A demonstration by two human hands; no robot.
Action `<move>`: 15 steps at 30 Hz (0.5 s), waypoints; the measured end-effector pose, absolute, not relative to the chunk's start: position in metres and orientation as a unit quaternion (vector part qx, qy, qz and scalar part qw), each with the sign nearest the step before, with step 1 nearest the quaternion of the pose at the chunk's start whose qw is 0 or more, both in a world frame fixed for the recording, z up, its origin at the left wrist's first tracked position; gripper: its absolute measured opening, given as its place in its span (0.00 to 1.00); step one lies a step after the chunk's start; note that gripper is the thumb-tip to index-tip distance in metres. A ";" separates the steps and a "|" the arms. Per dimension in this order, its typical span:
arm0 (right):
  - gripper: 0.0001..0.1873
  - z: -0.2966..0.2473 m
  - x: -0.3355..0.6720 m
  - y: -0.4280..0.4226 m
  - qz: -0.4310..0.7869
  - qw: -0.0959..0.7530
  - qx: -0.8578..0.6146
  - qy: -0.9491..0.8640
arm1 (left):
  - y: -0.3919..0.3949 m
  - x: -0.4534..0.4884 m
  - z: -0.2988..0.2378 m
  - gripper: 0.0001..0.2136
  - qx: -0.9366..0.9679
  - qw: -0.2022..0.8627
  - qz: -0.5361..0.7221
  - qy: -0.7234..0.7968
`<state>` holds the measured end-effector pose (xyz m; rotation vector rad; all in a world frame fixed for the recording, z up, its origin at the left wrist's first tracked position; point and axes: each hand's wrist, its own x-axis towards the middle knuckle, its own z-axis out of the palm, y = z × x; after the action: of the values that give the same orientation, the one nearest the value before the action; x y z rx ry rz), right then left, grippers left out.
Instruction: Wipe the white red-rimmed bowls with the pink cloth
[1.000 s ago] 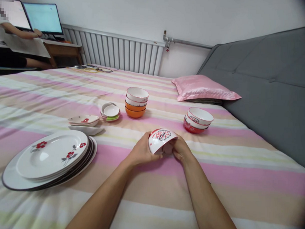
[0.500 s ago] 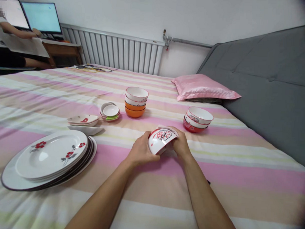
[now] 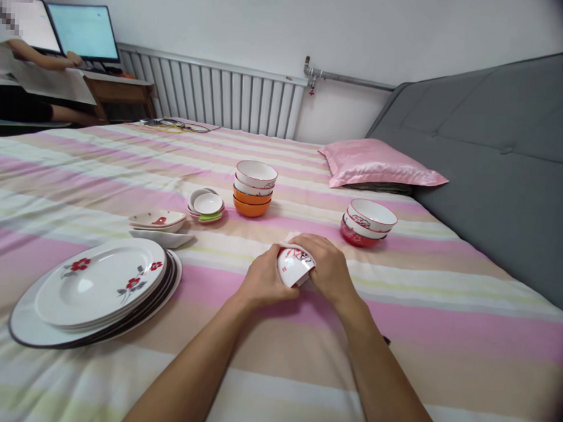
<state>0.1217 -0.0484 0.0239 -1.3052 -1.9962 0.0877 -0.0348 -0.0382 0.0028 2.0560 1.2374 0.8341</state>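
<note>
Over the striped bed, my left hand [image 3: 266,278] grips a white bowl [image 3: 292,268] with red and black decoration, tipped so that its outer side faces up. My right hand [image 3: 324,262] curls over the bowl's far right side and presses a thin white cloth or tissue [image 3: 290,241] against it, mostly hidden under the fingers. Beyond my right hand stands a stack of bowls [image 3: 371,214], white ones on a red one. Another stack [image 3: 256,173], white bowls on orange ones, stands farther back.
To the left lies a pile of plates [image 3: 98,284] with red flowers. Behind it are oblong dishes [image 3: 156,219] and small round dishes [image 3: 208,203]. A pink pillow [image 3: 380,162] rests by the grey headboard [image 3: 496,132]. Cables [image 3: 183,126] lie at the far edge; a person [image 3: 32,67] sits at a desk.
My right hand has moved from the bowl's right edge up over its outer side, with the white cloth, covering more of the decoration. My left hand keeps its hold; the view has shifted slightly.
</note>
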 end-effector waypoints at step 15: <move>0.26 0.015 0.128 -0.039 0.102 0.423 -0.498 -0.750 | -0.036 -0.033 -0.003 0.29 0.748 0.326 0.323 0.479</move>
<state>0.1282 -0.0392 0.0148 -1.2455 -1.8770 0.2552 -0.0334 -0.0362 -0.0027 1.9607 1.2539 0.8473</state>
